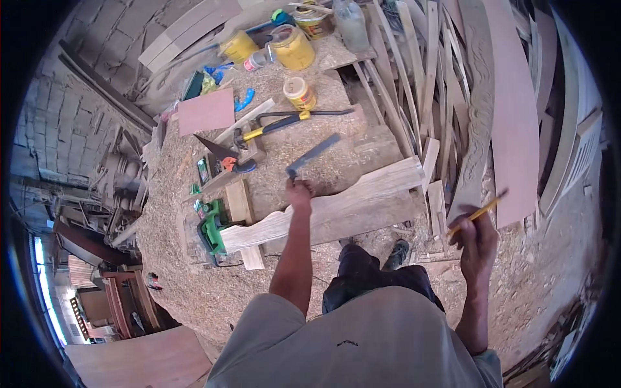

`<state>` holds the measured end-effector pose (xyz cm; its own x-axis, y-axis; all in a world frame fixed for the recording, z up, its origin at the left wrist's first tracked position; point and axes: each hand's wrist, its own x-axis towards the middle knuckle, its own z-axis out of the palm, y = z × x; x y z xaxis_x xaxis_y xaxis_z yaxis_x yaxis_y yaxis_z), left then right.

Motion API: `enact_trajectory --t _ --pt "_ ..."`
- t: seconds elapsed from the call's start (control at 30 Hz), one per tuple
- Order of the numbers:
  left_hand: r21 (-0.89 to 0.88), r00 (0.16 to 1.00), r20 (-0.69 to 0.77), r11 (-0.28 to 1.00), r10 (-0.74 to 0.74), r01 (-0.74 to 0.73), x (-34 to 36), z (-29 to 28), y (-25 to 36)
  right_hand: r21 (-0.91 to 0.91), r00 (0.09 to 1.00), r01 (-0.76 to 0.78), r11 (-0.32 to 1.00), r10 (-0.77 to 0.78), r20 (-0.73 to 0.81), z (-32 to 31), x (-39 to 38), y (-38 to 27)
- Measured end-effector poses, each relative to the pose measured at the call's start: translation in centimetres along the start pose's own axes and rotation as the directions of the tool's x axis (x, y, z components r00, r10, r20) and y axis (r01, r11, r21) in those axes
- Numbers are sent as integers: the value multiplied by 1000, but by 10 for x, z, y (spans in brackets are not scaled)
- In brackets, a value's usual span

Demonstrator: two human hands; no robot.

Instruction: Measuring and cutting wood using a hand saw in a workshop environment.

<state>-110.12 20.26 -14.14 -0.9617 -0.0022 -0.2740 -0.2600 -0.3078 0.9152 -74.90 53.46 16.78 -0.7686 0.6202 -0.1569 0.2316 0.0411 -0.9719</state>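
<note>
My left hand (299, 194) is closed around the dark end of a try square (315, 154), its grey metal blade pointing up and to the right over the bench. Just beyond that wrist lies a long pale board (349, 205) with a wavy far edge, slanting across the bench in front of me. Off to the right, past the board's end, my right hand (475, 244) is raised with a yellow pencil (480, 212) between its fingers. A green power planer (211, 226) sits at the board's left end.
A handsaw (218, 147), a yellow-handled hammer (275, 124) and a small yellow tub (299, 94) lie farther back on the sawdust-covered bench. Yellow buckets (292, 48) stand behind them. Long wood strips (414, 58) and a carved plank (475, 110) lean at right.
</note>
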Motion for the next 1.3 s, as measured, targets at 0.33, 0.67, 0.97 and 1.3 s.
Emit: enact_trajectory --t 0.33,0.67,0.97,1.3 --pt "580 925 -378 772 -27 260 142 -168 76 -164 478 856 490 -872 -105 109 17 -166" --pt "551 599 764 -241 -239 -799 -31 -111 113 139 428 904 405 -836 -345 152 25 -224" --pt "530 561 815 -201 -146 -824 -3 -39 102 222 390 918 328 -842 -373 185 48 -264" --pt "624 610 758 -15 -230 -781 57 -53 80 382 509 820 426 -848 -147 287 111 -265"
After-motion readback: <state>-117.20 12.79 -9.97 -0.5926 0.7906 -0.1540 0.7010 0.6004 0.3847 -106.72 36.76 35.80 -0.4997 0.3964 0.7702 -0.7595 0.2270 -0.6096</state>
